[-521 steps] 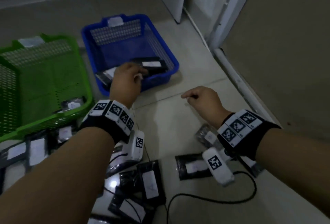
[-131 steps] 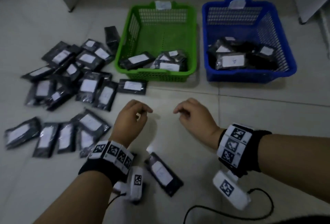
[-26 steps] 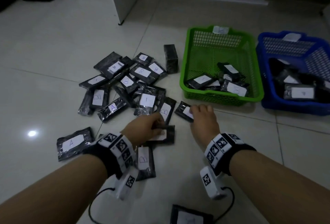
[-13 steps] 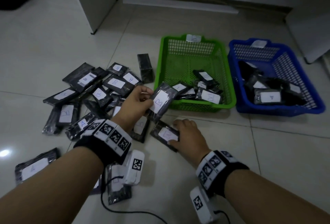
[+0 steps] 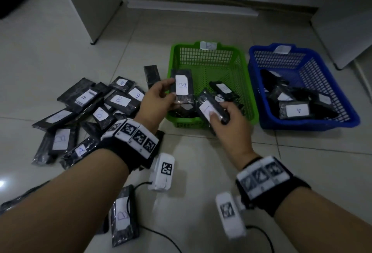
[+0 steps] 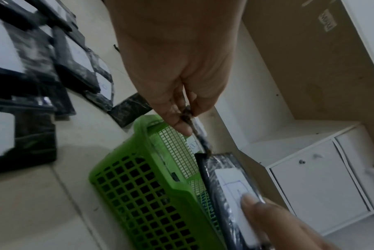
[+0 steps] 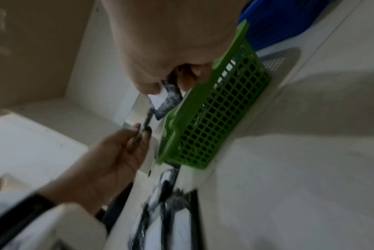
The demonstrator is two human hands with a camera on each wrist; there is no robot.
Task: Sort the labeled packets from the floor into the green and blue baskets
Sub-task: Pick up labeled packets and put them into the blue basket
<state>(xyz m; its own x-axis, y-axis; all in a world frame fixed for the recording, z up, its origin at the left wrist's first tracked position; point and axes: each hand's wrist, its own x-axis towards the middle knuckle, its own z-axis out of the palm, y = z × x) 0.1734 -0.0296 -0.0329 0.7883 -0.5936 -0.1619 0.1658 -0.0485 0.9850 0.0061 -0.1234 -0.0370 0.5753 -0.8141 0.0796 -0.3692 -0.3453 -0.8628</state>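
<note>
My left hand (image 5: 169, 89) pinches a black packet labeled B (image 5: 182, 87) by its edge and holds it upright over the near left corner of the green basket (image 5: 209, 55). My right hand (image 5: 218, 116) grips a second black packet (image 5: 208, 107) with the thumb on its white label, above the green basket's front rim. In the left wrist view the B packet (image 6: 199, 135) shows edge-on beside the green basket (image 6: 151, 194). The blue basket (image 5: 302, 59) stands to the right and holds several packets, one labeled A (image 5: 297, 110).
Several labeled packets (image 5: 100, 107) lie piled on the tiled floor left of the green basket, and one more B packet (image 5: 122, 216) lies under my left forearm. White cabinets (image 5: 92, 1) stand behind and at right (image 5: 342, 21). A black cable (image 5: 161, 234) trails across the floor.
My right hand has lifted its packet off the floor to the green basket's front rim. My left hand has carried the B packet forward, over the basket's corner.
</note>
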